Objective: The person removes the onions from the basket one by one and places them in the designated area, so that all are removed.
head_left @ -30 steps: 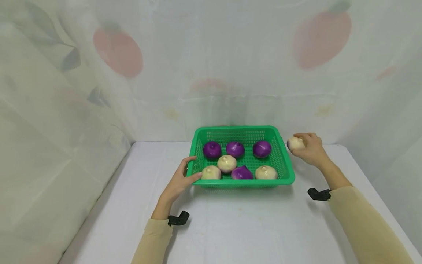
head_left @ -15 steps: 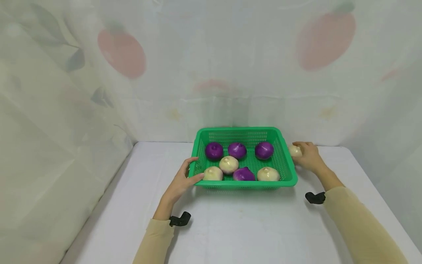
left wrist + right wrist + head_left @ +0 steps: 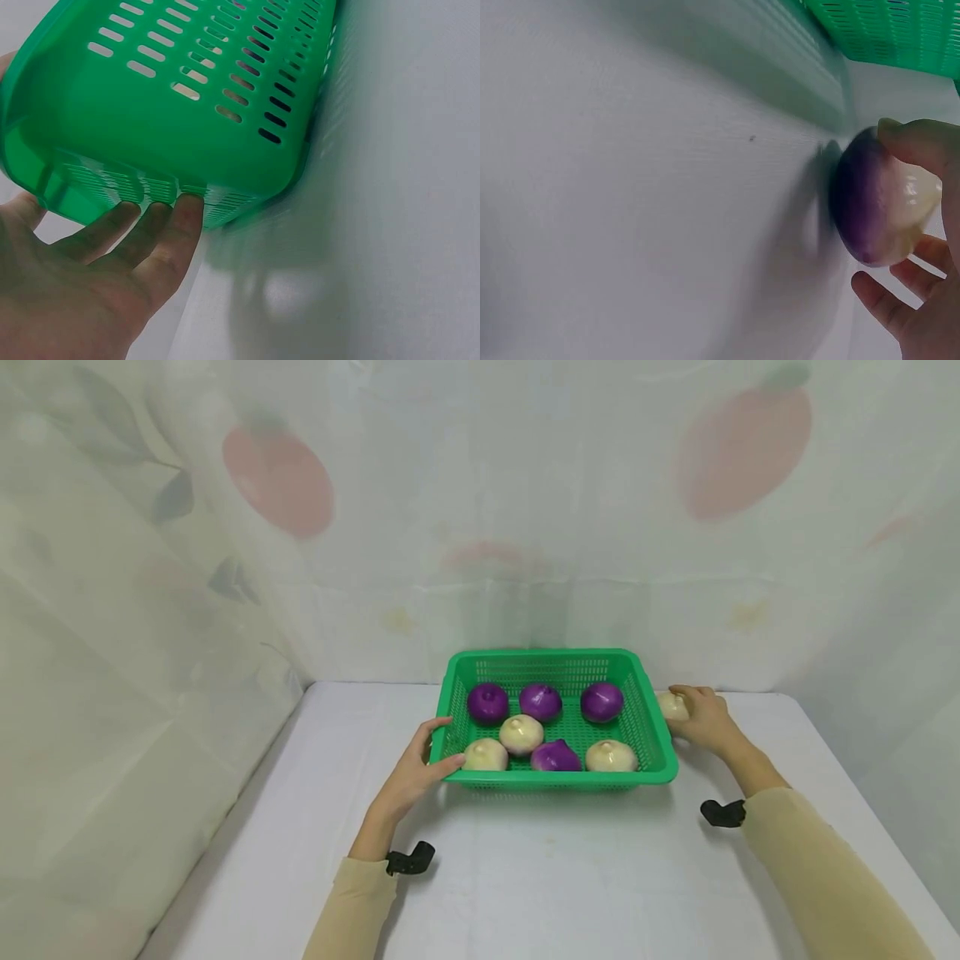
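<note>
My left hand (image 3: 408, 771) grips the left front corner of a green plastic basket (image 3: 555, 777). In the left wrist view several of its fingertips press the outer wall below the rim. Just outside the basket's right side, my right hand (image 3: 707, 720) holds a turnip (image 3: 672, 706) between thumb and fingers, low at the table. The right wrist view shows this turnip (image 3: 881, 199) with its purple side toward the tabletop and its cream side toward my palm. Inside the basket lie several more, cream ones (image 3: 521, 735) and purple ones (image 3: 602, 702).
A white-covered table (image 3: 540, 877) carries the basket near its back edge. Behind it hangs a pale curtain (image 3: 525, 610) with fruit prints, and another cloth (image 3: 172, 693) borders the left side. Black wrist cameras (image 3: 411, 858) sit on both forearms.
My right hand has lowered the turnip from above the table beside the basket's rim down to the tabletop. The left hand stays on the basket, and the head view has shifted slightly.
</note>
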Tool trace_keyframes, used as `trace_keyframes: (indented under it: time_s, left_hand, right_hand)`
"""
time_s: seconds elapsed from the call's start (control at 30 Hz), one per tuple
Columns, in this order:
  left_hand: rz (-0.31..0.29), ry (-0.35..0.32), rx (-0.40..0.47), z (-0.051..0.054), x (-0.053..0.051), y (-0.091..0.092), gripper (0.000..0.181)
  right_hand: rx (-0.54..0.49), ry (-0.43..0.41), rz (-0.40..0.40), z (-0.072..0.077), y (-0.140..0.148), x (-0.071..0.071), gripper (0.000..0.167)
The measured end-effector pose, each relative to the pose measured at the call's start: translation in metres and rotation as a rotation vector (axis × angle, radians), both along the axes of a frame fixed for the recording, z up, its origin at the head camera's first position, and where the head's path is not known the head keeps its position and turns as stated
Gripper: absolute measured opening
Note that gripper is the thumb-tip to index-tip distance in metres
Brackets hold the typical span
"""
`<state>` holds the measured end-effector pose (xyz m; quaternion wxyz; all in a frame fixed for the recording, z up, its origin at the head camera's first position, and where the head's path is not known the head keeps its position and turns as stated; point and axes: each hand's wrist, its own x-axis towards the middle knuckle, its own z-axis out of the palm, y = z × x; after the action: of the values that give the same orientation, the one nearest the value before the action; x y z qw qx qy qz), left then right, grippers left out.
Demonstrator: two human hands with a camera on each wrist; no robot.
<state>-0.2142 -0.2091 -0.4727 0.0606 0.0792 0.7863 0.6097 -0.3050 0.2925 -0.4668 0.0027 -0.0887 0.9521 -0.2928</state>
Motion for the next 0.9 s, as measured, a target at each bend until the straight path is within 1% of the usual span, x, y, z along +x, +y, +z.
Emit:
trace_keyframes:
  time_s: [0.13, 0.27, 0.3, 0.43, 0.67, 0.73, 0.9]
  left_hand:
    - [-0.004, -0.007, -0.008, 0.002, 0.000, 0.000, 0.073]
    - [-0.001, -0.013, -0.014, 0.004, 0.001, 0.000, 0.073]
    - [-0.001, -0.007, -0.011, 0.003, 0.000, 0.000, 0.073]
    - [-0.004, 0.002, -0.005, 0.003, 0.001, 0.000, 0.072]
    - [-0.003, -0.022, -0.011, 0.005, 0.001, 0.001, 0.074]
    - [-0.008, -0.028, -0.015, 0.008, 0.002, 0.001, 0.075]
    - [-0.022, -0.025, -0.018, 0.029, 0.014, 0.007, 0.074]
  right_hand:
    - [0.023, 0.011, 0.012, 0.011, 0.003, 0.003, 0.074]
    - [0.035, 0.042, 0.023, 0.025, 0.002, 0.005, 0.073]
    - [0.037, 0.052, 0.028, 0.029, 0.002, 0.006, 0.071]
    - [0.023, 0.087, 0.042, 0.043, -0.001, 0.011, 0.066]
    - [-0.027, 0.179, 0.044, 0.068, -0.012, 0.019, 0.059]
    - [-0.039, 0.199, 0.049, 0.074, -0.014, 0.022, 0.058]
    - [-0.076, 0.201, 0.060, 0.087, -0.024, 0.028, 0.059]
